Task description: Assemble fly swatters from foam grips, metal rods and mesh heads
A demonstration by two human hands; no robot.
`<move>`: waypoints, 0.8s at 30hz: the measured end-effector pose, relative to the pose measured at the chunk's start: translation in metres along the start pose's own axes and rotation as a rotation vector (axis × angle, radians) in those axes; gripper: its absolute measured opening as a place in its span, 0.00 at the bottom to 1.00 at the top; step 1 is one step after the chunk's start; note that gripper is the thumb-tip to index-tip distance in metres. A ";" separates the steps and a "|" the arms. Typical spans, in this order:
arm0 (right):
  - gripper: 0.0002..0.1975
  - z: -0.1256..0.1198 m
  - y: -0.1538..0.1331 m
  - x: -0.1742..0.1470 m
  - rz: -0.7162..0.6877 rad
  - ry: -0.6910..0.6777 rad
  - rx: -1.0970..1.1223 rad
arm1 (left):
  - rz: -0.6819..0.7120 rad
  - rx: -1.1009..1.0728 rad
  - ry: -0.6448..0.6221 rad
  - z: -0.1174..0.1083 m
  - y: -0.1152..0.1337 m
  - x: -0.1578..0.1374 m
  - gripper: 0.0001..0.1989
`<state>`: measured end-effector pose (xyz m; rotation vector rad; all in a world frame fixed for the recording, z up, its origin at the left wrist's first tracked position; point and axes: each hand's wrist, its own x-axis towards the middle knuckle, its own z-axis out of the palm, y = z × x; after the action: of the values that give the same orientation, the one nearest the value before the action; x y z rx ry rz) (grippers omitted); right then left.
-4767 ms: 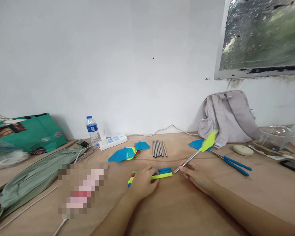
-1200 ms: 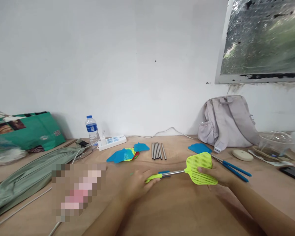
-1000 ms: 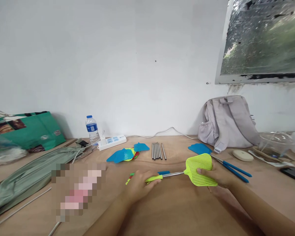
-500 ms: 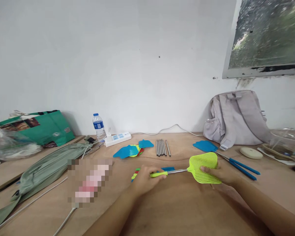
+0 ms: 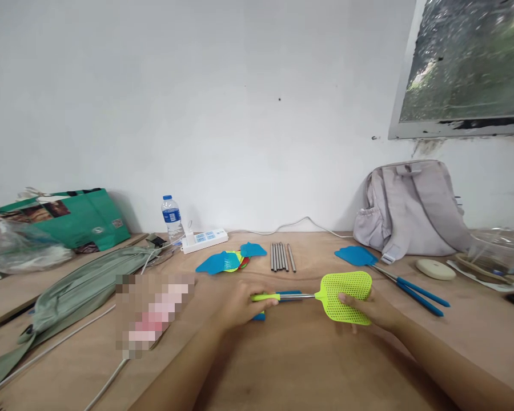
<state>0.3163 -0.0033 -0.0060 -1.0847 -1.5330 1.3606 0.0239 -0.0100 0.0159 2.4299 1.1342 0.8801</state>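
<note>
A yellow-green fly swatter (image 5: 346, 294) with a metal rod is held level between both hands, above the wooden table. My left hand (image 5: 242, 305) is closed round its green handle. At the other end my right hand (image 5: 374, 308) grips the mesh head, thumb on top. Blue handles (image 5: 291, 295) lie behind the rod, partly hidden by my left hand. Beyond, several metal rods (image 5: 280, 258) lie side by side. Left of them is a pile of blue, yellow and red swatter heads (image 5: 223, 262). Two blue swatters (image 5: 355, 255) with rods and handles lie on the right.
A power strip (image 5: 205, 240) and a water bottle (image 5: 171, 217) stand by the wall. A grey backpack (image 5: 415, 205) leans at the back right, near a round white case (image 5: 436, 269). At left are a green bag (image 5: 89, 220), a grey-green strap bag (image 5: 89, 279) and a blurred-out item (image 5: 154, 319).
Both hands have moved slightly left with the fly swatter. My left hand has slid toward the handle's rear end, and more metal rod shows between handle and head.
</note>
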 end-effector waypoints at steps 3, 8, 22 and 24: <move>0.20 0.001 0.002 -0.001 0.007 -0.013 0.025 | -0.043 -0.042 -0.020 -0.001 0.001 0.000 0.14; 0.23 0.002 0.005 0.000 0.004 -0.010 0.021 | -0.117 -0.139 -0.053 -0.001 -0.001 0.000 0.15; 0.23 0.007 0.015 0.010 0.031 0.032 0.111 | 0.009 0.404 -0.050 -0.016 0.010 0.002 0.16; 0.22 0.009 0.014 0.010 0.024 0.013 0.161 | 0.019 0.554 -0.024 -0.015 0.016 0.003 0.15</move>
<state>0.3062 0.0046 -0.0205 -1.0123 -1.3793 1.4640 0.0245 -0.0172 0.0369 2.8723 1.5080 0.5924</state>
